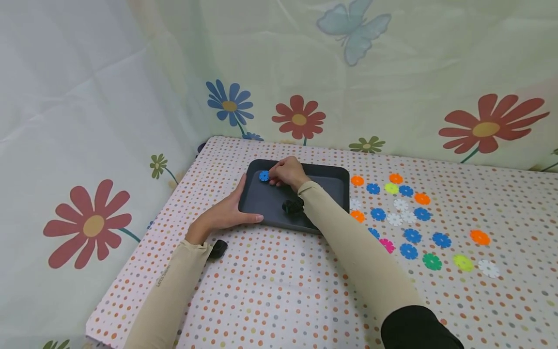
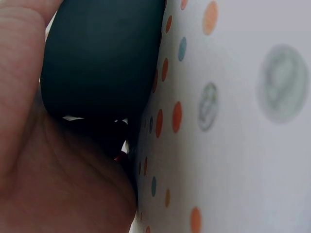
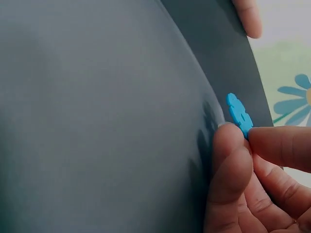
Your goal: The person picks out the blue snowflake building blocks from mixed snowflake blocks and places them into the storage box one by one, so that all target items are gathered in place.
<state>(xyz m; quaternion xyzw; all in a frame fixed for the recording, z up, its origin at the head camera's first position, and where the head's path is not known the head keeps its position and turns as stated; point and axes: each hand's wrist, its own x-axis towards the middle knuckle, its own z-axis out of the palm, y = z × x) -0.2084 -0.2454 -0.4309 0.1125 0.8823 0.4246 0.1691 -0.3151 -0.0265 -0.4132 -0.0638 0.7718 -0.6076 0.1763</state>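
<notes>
A dark grey rectangular tray lies on the dotted tabletop. Spread around its near left corner, my left hand has straight fingers along the left side and the thumb by the front rim. My right hand is over the tray's far left corner, pinching a blue flower-shaped plastic disc between thumb and fingertips. From the right wrist, the blue disc shows almost edge-on beside the tray wall, standing tilted. The left wrist view has the tray's rounded outer corner against the palm.
Right of the tray, several loose flower discs are scattered, including an orange disc, a green disc, a pink disc and a white disc. A flower-printed curtain rises behind the table and along its left side.
</notes>
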